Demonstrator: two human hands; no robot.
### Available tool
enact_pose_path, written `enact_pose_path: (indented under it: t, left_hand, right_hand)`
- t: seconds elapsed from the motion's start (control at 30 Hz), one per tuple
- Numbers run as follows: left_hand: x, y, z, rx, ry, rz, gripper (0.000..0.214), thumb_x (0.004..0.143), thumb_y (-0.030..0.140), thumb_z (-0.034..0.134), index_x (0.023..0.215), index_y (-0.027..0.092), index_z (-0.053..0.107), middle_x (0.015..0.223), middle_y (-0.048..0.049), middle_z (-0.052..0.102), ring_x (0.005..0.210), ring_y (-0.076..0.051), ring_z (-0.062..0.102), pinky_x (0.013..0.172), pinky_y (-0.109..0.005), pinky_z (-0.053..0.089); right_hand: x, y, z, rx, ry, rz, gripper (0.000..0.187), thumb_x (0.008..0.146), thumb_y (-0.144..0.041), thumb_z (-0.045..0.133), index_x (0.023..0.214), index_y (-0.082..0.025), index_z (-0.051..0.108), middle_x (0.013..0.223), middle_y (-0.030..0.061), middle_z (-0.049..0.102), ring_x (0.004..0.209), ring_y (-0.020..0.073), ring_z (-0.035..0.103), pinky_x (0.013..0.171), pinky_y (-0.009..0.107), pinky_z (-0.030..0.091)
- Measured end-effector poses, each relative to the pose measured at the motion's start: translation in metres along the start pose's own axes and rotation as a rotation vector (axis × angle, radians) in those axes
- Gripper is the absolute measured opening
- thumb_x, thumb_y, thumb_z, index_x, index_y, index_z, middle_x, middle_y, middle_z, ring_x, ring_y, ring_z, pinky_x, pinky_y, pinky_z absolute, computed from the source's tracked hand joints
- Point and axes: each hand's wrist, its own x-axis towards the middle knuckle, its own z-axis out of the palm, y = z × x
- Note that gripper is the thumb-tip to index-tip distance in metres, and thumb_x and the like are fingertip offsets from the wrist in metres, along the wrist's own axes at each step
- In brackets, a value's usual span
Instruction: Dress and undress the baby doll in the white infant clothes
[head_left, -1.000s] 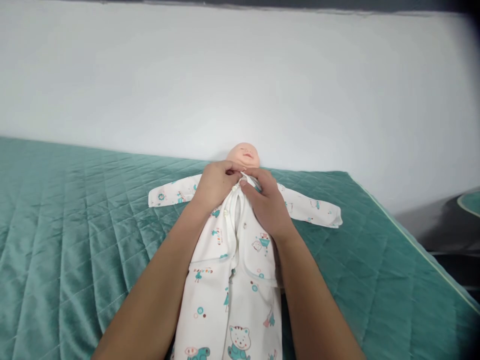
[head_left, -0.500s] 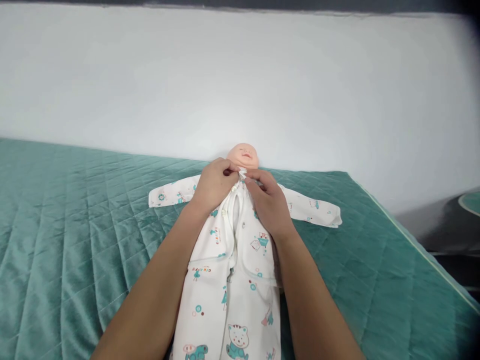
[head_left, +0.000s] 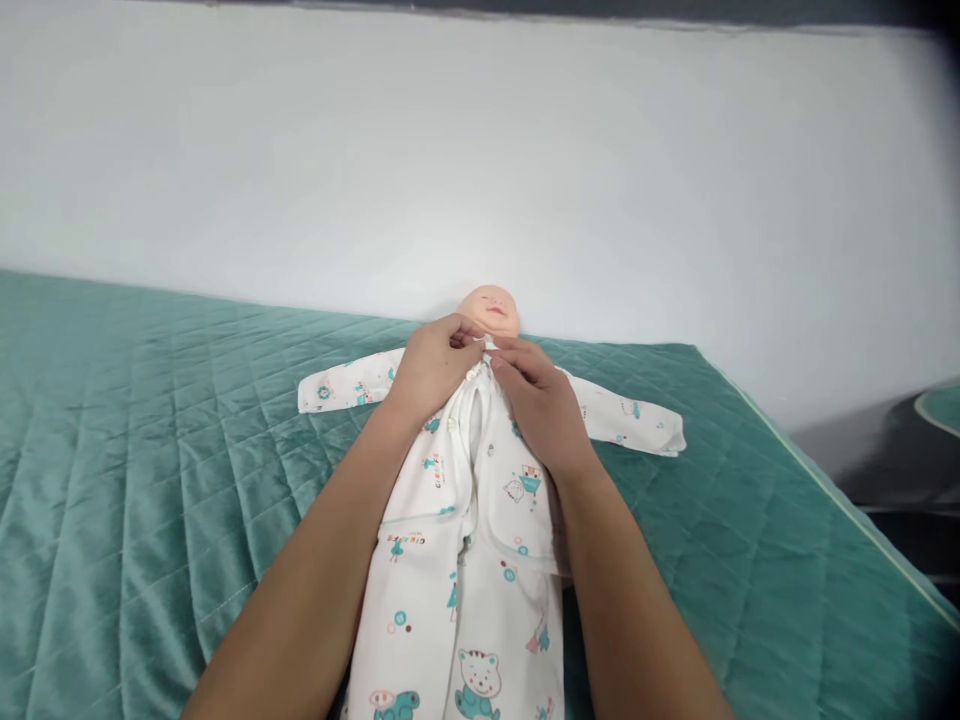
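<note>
A baby doll (head_left: 491, 308) lies on its back, dressed in a white printed jacket (head_left: 517, 490) with its sleeves spread out to both sides. White printed trousers (head_left: 420, 620) cover its lower body. Just below the doll's chin, my left hand (head_left: 439, 362) pinches the collar edge of the jacket. My right hand (head_left: 541, 398) is closed on the opposite collar edge, its fingertips meeting those of the left. Below the hands the jacket front hangs apart, with small fasteners along its edges. The exact spot between the fingertips is partly hidden.
A green quilted cover (head_left: 187, 450) lies under the doll, its piped edge running down the right side. Behind the doll's head rises a pale wall (head_left: 480, 160). Dark things and a round green-topped object (head_left: 941, 405) stand beyond the right edge.
Both hands stay at the collar, with the fingertips pressed slightly closer together. Less of the white collar shows between them. The whole view has shifted a little.
</note>
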Motion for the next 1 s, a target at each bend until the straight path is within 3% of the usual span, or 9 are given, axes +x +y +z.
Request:
enact_pose_path:
  t: [0.43, 0.67, 1.0]
  left_hand:
    - [0.0038, -0.0063, 0.0015, -0.021, -0.032, -0.006, 0.026, 0.076, 0.012, 0.057, 0.095, 0.018, 0.075, 0.08, 0.0001, 0.064, 0.074, -0.013, 0.057, 0.074, -0.027, 0.045]
    - [0.0048, -0.0068, 0.001, 0.06, -0.045, -0.007, 0.03, 0.084, 0.014, 0.053, 0.097, 0.022, 0.079, 0.114, -0.0047, 0.071, 0.103, -0.019, 0.065, 0.098, -0.033, 0.047]
    - [0.0034, -0.004, 0.0001, 0.058, -0.054, -0.008, 0.03, 0.086, 0.019, 0.052, 0.1, 0.022, 0.079, 0.117, -0.0042, 0.071, 0.113, -0.021, 0.064, 0.105, -0.035, 0.046]
  right_hand:
    - [-0.0001, 0.0009, 0.0026, 0.024, 0.036, -0.003, 0.017, 0.087, -0.031, 0.058, 0.079, -0.024, 0.072, 0.126, 0.0008, 0.066, 0.121, 0.0232, 0.057, 0.11, 0.042, 0.036]
    - [-0.0005, 0.0006, 0.0038, 0.055, 0.154, 0.043, 0.018, 0.087, -0.032, 0.058, 0.091, -0.022, 0.072, 0.107, 0.0032, 0.071, 0.102, 0.0207, 0.063, 0.096, 0.037, 0.045]
    - [-0.0011, 0.0016, 0.0039, -0.05, 0.096, -0.052, 0.023, 0.089, -0.027, 0.053, 0.097, -0.025, 0.075, 0.119, 0.0027, 0.07, 0.116, 0.0231, 0.06, 0.107, 0.042, 0.041]
